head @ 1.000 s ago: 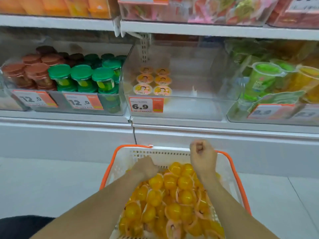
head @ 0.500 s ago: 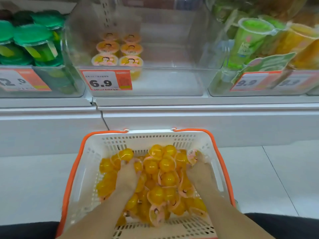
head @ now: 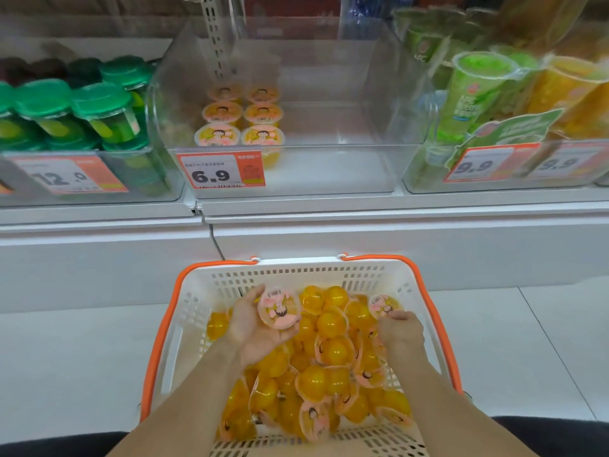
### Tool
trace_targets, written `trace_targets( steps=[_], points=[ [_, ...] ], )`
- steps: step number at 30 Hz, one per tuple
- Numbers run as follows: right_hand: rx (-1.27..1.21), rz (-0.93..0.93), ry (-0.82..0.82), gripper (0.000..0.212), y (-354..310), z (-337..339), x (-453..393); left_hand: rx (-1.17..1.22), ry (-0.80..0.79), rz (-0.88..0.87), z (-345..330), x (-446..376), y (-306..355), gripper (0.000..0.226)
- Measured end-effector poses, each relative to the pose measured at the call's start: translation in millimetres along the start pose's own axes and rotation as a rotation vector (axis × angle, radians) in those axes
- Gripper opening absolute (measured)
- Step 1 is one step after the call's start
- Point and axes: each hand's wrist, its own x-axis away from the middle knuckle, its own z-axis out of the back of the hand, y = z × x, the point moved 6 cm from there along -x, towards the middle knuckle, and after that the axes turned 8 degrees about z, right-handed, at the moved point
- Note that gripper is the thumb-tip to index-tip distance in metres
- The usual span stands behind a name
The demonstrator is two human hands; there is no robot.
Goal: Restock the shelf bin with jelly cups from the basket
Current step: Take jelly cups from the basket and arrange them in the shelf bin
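Both hands are lifting jelly cups out of the basket (head: 184,311).

Above the basket's yellow jelly cups (head: 333,354), the left hand (head: 253,328) is cradling one jelly cup (head: 279,311) lid-up in curled fingers; the right hand (head: 400,333) is pinching another cup (head: 384,305) by its rim. Beyond the basket, the shelf bin (head: 329,166) is holding six cups (head: 242,120) at its left side.

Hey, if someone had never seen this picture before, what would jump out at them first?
Probably the heap of yellow jelly cups filling the white basket with orange handles, low in the middle. Over it, the left hand cradles one cup lid-up and the right hand pinches another by its rim. Above, the clear shelf bin with the 6.9 price tag looks nearly bare, holding just six cups at its left.
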Motion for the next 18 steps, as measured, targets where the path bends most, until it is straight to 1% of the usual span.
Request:
trace_targets(
  steps=[2,3,6,8,11,13,14,16,18],
  points=[
    [0.011,0.016,0.005,0.015,-1.5,4.3,2.7,-0.054,-0.046,0.026,-17.9,5.5,-2.9,0.05],
    [0.013,0.015,0.01,0.013,-2.2,6.2,3.6,-0.124,-0.052,0.025,-23.0,6.2,-5.2,0.048],
    [0.024,0.031,-0.001,0.015,-6.5,9.8,1.6,-0.335,-0.012,0.041,-32.2,11.0,-15.7,0.04],
    [0.035,0.014,-0.06,0.015,-9.2,10.1,-0.5,-0.411,0.029,0.074,-30.5,11.9,-22.9,0.034],
    [-0.039,-0.067,-0.195,0.008,-9.5,8.2,0.1,-0.512,0.064,0.094,-25.5,14.6,-28.3,0.031],
    [-0.127,-0.119,-0.35,0.009,-12.8,4.4,8.6,-0.565,0.073,0.111,-23.7,19.4,-33.1,0.021],
    [-0.194,-0.141,-0.454,0.011,-16.8,0.7,15.8,-0.584,0.08,0.124,-21.8,21.9,-35.5,0.022],
    [-0.295,-0.16,-0.691,0.018,-31.0,-5.5,36.7,-0.61,0.128,0.168,-11.8,22.7,-39.9,0.036],
    [-0.267,-0.121,-0.915,0.018,-48.5,-9.5,58.2,-0.624,0.13,0.236,-7.7,25.4,-44.6,0.047]
  ],
)
